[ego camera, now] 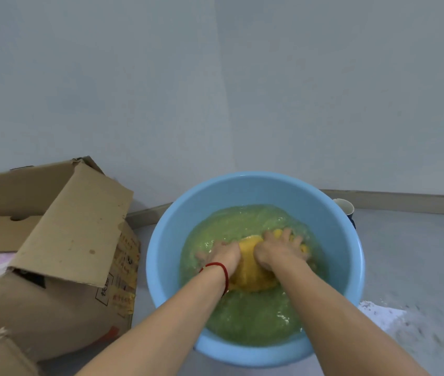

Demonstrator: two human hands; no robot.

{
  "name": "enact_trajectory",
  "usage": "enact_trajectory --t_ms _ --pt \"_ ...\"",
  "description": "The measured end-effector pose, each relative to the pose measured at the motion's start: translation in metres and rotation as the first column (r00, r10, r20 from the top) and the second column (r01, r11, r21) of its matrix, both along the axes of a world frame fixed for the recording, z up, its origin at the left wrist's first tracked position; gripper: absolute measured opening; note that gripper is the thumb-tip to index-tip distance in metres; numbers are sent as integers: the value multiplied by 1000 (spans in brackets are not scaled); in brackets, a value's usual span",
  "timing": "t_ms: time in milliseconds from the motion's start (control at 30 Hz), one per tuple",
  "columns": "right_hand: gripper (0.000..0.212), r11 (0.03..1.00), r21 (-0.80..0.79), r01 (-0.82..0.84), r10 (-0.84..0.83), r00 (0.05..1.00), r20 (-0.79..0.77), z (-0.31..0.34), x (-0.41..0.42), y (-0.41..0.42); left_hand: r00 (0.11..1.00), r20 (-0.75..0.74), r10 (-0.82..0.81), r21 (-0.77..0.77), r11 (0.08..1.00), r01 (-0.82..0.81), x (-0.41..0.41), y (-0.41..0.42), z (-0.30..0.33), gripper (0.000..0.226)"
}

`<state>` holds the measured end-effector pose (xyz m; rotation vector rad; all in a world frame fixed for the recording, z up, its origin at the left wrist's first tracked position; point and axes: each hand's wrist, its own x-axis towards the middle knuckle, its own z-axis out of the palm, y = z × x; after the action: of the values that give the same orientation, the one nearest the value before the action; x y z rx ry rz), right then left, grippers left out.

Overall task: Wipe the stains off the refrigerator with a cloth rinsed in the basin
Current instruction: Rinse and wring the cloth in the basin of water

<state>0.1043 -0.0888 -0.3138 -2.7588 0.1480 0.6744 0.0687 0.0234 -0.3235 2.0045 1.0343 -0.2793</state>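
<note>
Both hands' grip, left hand (225,253), right hand (279,246), clutching yellow cloth (250,270), mid-basin (332,213)

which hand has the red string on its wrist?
The left hand, gripping the yellow cloth in the basin; the red string circles its wrist. The right hand has a bare wrist.

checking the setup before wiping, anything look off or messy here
The water in the basin is murky yellow-green around the cloth that both hands grip. The cardboard box beside it is torn and sagging.
</note>
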Motion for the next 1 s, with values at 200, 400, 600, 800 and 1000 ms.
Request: enact_trajectory --t_ms 200,400,600,800,1000 --pt "67 798 510 320 -219 943 -250 -8 -4 29 981 194 11 -336 940 55 10 -12 -8 52" --pt "66 770 623 139 -177 984 -1 9 -9 20 962 171 213 -477 872 -108 -1 -10 4 54" --pt "45 952 -16 -305 289 885 364 19 -1 -14 975 222 7 -311 948 64 -12 8 5 24" --pt "47 983 -65 -169 177 973 151 1 -3 -9 997 4 -79 27 997 79 -20 15 2 53" --pt "59 899 341 273 -234 960 -150 -1 -17 34 991 43 128 -473 876 -93 -3 -4 -11 51"
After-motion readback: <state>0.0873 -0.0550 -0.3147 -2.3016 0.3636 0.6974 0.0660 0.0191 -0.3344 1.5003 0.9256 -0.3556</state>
